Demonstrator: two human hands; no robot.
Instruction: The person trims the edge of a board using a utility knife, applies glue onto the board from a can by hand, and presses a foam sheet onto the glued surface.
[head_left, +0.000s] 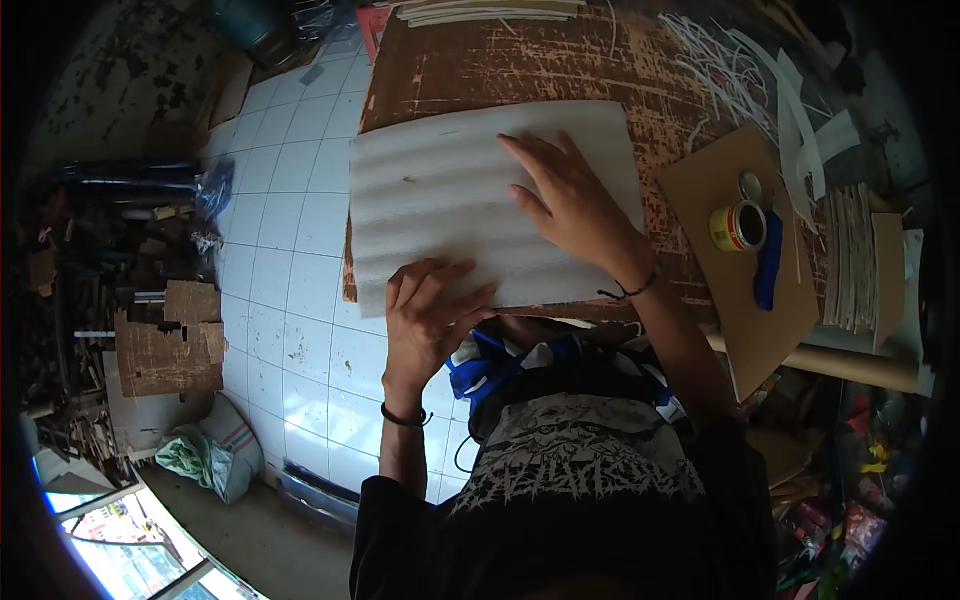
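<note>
A white, softly ridged foam sheet lies over the near part of a worn brown tabletop. My right hand rests on the sheet's right half, fingers stretched and thumb apart, holding nothing. At the sheet's near edge, left of the middle, my left hand touches it with bent fingers resting on top and the thumb set apart. No object shows in either hand. A small dark mark dots the sheet's upper left.
To the right, a brown board bears an open tin and a blue tool-like strip. Farther right stands a stack of cut board pieces. White strips pile at the far right. White floor tiles lie left of the table.
</note>
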